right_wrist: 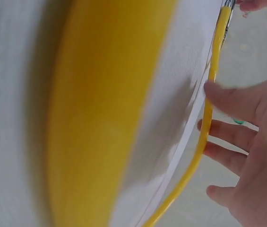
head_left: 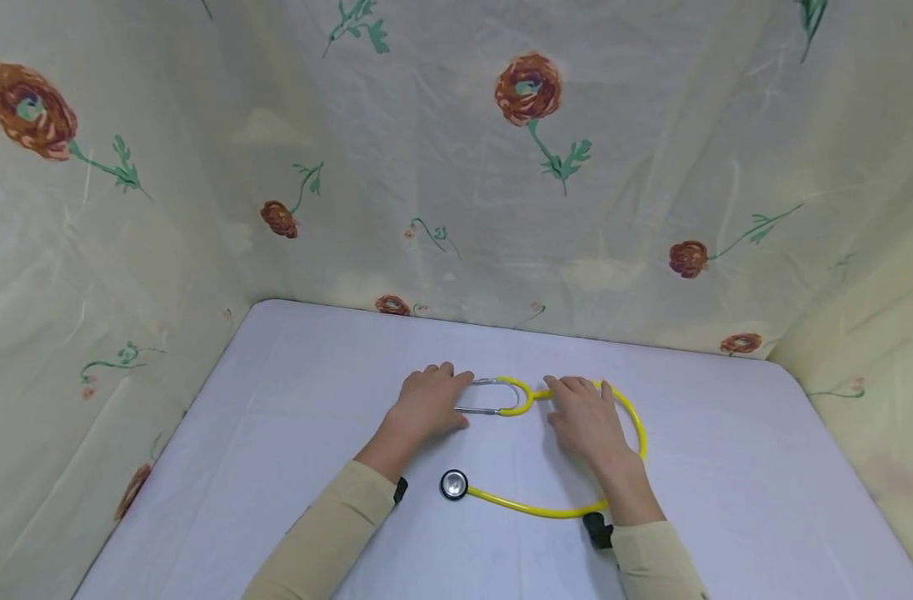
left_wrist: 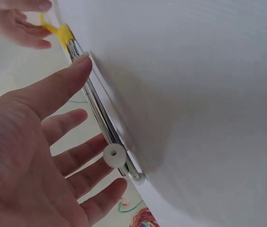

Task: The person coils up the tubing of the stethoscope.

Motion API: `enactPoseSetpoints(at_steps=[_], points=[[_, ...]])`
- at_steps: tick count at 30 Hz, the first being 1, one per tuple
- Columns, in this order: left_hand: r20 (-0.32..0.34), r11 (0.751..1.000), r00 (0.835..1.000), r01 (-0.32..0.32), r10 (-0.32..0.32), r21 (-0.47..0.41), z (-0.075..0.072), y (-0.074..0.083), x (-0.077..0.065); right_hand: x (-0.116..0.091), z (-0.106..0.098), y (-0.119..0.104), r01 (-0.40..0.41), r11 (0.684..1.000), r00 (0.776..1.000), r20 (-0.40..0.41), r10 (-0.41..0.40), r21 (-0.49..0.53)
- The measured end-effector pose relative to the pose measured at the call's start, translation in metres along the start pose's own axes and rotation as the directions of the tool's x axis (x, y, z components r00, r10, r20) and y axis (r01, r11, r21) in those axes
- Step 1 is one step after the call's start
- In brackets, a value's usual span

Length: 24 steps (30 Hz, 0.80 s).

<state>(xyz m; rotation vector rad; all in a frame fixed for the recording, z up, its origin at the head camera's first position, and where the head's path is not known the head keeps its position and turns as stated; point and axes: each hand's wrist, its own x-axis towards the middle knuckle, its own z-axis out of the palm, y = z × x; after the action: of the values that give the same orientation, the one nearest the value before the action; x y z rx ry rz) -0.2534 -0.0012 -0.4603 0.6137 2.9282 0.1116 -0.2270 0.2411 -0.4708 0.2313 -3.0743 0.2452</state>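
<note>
Left hand (head_left: pixel 428 403): fingers apart, about metal ear tubes (head_left: pixel 479 411).
Right hand (head_left: pixel 587 421): fingers apart, over yellow tubing (head_left: pixel 639 423).
Chestpiece (head_left: pixel 454 484): on white table (head_left: pixel 314 358).

Head view: the left hand (head_left: pixel 430 402) covers the earpieces (left_wrist: pixel 115 158) of the stethoscope (head_left: pixel 554 512); the right hand (head_left: pixel 586 418) and wrist hide two stretches of yellow tubing (head_left: pixel 640 427). Both sleeves (head_left: pixel 321 533) and the table (head_left: pixel 741 467) are cut off by the lower edge; the black fitting (head_left: pixel 597 530) at the right wrist is too small to identify. Left wrist view: the right hand is blurred and cropped at upper left; one left fingertip (left_wrist: pixel 97 144) passes partly behind the metal tubes (left_wrist: pixel 98 106). Right wrist view: the nearest tubing is blurred and cropped above and below; the left hand is cropped at upper right.
</note>
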Motion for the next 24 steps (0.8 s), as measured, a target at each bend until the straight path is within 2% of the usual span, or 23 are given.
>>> enactPoseSetpoints(at_steps=[8, 24], points=[[-0.03, 0.998, 0.999, -0.012, 0.013, 0.059, 0.005, 0.0011, 0.0001, 0.0014, -0.003, 0.0002, 0.025, 0.996, 0.999, -0.03, -0.028, -0.081], [-0.083, 0.998, 0.996, -0.016, 0.022, 0.066, 0.0095, 0.0002, -0.0015, 0.0008, -0.0081, -0.0039, 0.001, 1.0, 0.998, -0.06, -0.003, -0.029]])
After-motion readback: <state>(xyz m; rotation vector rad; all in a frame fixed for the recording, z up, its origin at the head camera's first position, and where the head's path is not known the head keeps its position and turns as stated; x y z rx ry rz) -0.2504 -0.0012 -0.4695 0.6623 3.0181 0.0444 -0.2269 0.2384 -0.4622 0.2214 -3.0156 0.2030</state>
